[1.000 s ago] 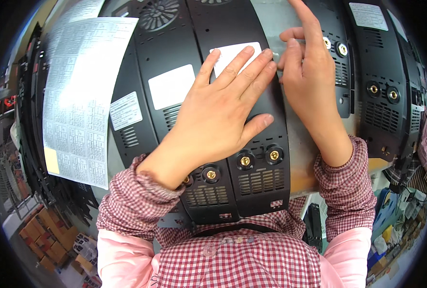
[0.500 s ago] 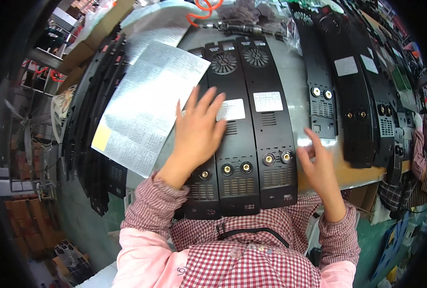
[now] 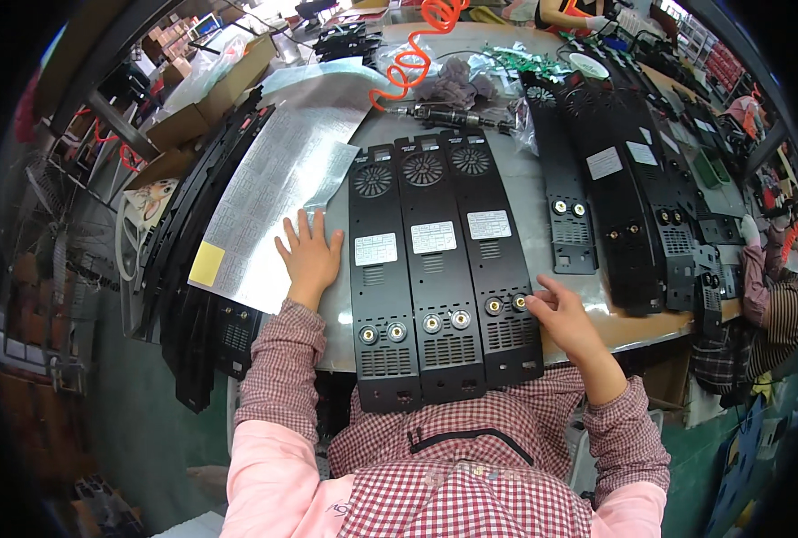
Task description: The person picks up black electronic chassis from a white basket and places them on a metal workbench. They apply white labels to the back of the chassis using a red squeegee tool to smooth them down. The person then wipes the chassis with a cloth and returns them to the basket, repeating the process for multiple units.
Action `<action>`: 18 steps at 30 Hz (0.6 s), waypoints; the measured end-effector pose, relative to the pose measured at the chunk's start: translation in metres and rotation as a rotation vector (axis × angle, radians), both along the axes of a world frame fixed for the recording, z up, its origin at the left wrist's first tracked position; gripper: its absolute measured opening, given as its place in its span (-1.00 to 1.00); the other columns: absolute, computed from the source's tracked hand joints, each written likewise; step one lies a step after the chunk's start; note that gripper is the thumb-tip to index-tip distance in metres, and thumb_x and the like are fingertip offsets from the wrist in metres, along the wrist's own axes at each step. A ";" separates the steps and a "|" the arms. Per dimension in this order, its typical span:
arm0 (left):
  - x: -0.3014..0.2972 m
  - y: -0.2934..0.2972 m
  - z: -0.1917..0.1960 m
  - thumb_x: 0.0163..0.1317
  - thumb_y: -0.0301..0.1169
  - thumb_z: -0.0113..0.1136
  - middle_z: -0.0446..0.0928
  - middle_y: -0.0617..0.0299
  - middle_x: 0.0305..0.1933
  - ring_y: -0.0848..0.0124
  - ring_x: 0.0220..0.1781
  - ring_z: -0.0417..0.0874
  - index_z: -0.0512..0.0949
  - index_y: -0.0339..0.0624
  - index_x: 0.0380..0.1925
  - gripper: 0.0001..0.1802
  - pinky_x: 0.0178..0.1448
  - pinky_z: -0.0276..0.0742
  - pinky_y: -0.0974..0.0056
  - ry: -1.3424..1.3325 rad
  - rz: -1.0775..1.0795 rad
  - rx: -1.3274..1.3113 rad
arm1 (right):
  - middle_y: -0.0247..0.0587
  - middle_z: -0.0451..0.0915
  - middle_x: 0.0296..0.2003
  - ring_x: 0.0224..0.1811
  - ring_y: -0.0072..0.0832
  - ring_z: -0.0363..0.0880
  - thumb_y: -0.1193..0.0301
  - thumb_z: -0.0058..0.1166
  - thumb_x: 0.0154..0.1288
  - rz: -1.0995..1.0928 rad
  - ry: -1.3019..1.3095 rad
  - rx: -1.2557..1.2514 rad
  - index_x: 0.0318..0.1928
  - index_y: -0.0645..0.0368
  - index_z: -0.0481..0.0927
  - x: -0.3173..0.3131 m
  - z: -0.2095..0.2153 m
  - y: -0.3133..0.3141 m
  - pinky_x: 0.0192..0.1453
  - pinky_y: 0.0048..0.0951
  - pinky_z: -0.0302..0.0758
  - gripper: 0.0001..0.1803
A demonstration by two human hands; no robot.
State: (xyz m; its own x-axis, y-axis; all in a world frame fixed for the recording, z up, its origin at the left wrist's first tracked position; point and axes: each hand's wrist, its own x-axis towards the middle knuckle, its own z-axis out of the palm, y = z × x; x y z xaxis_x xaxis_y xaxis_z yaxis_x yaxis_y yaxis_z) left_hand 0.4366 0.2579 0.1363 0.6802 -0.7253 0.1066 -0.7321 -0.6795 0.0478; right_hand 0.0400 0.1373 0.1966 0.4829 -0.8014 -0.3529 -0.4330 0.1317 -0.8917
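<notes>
Three long black perforated metal panels lie side by side on the bench in front of me: a left panel (image 3: 381, 291), a middle panel (image 3: 435, 278) and a right panel (image 3: 496, 269). Each has a round slotted vent at the far end, a white label midway and a pair of brass fittings near my end. My left hand (image 3: 313, 260) is spread flat over the lower right edge of a silver sheet of printed labels (image 3: 264, 215), holding nothing. Beside the right panel's fittings, my right hand (image 3: 564, 321) has thumb and forefinger apart and the other fingers bent, with nothing visible in it.
More black panels (image 3: 192, 242) stand stacked left of the sheet. To the right lie a shorter panel (image 3: 571, 193) and several labelled panels (image 3: 627, 206). A power screwdriver (image 3: 457, 117) with an orange coiled hose (image 3: 408, 67) lies beyond. Other people work at the far end and right.
My left hand has moved left, off the panels and onto the label sheet, uncovering the left panel's label. My right hand now sits closer to the right panel's fittings. The view has tilted upward.
</notes>
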 end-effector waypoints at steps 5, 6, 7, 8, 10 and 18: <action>0.000 -0.040 0.004 0.44 0.13 -0.16 -0.03 -0.11 0.60 -0.13 0.62 -0.14 0.19 -0.21 0.45 -0.22 0.56 -0.24 -0.31 0.038 0.076 -0.057 | 0.16 0.59 0.04 -0.01 -0.26 0.65 0.28 0.21 0.31 0.055 0.150 -0.227 0.32 0.44 0.35 -0.005 -0.009 0.002 0.09 -0.35 0.56 -0.31; 0.000 -0.044 0.004 0.43 0.13 -0.15 -0.01 -0.12 0.59 -0.13 0.62 -0.10 0.21 -0.23 0.44 -0.21 0.56 -0.20 -0.28 0.079 0.021 -0.091 | 0.14 0.59 0.03 -0.02 -0.27 0.65 0.27 0.21 0.31 0.073 0.192 -0.291 0.31 0.42 0.39 -0.005 -0.009 0.001 0.08 -0.34 0.57 -0.34; -0.002 -0.049 -0.002 0.42 0.14 -0.13 0.02 -0.12 0.58 -0.12 0.61 -0.06 0.23 -0.26 0.42 -0.20 0.55 -0.16 -0.26 0.127 -0.038 -0.120 | 0.09 0.60 -0.01 -0.06 -0.23 0.65 0.26 0.21 0.29 0.046 0.176 -0.398 0.23 0.35 0.49 -0.005 -0.014 -0.002 0.07 -0.29 0.56 -0.42; -0.004 -0.049 0.000 0.41 0.14 -0.12 0.06 -0.12 0.56 -0.12 0.58 0.00 0.26 -0.27 0.40 -0.21 0.54 -0.10 -0.23 0.104 -0.041 -0.115 | 0.09 0.60 -0.02 -0.06 -0.22 0.64 0.26 0.21 0.28 0.040 0.174 -0.442 0.22 0.34 0.50 -0.001 -0.010 -0.005 0.07 -0.27 0.56 -0.42; -0.009 -0.044 0.005 0.39 0.15 -0.08 0.15 -0.12 0.53 -0.10 0.54 0.13 0.31 -0.28 0.36 -0.21 0.51 0.01 -0.17 0.062 -0.046 -0.105 | 0.08 0.61 -0.03 -0.05 -0.19 0.64 0.26 0.21 0.28 0.031 0.178 -0.529 0.21 0.33 0.51 0.009 0.000 -0.019 0.07 -0.25 0.55 -0.44; -0.021 -0.019 0.030 0.28 -0.01 0.17 0.35 -0.16 0.33 -0.05 0.39 0.30 0.42 -0.47 0.19 -0.28 0.44 0.13 -0.11 -0.038 -0.134 -0.093 | 0.17 0.47 0.20 0.24 0.00 0.44 0.28 0.25 0.21 -0.072 0.498 -1.113 0.27 0.15 0.48 0.040 -0.001 -0.095 0.28 -0.09 0.40 -0.39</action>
State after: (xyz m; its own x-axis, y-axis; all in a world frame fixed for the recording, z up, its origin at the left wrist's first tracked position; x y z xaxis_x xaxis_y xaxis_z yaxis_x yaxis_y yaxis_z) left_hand 0.4160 0.2387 0.1659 0.5722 -0.7950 0.2015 -0.8184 -0.5695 0.0771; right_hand 0.0803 0.0424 0.1951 0.4325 -0.8032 0.4097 -0.7829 -0.5599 -0.2712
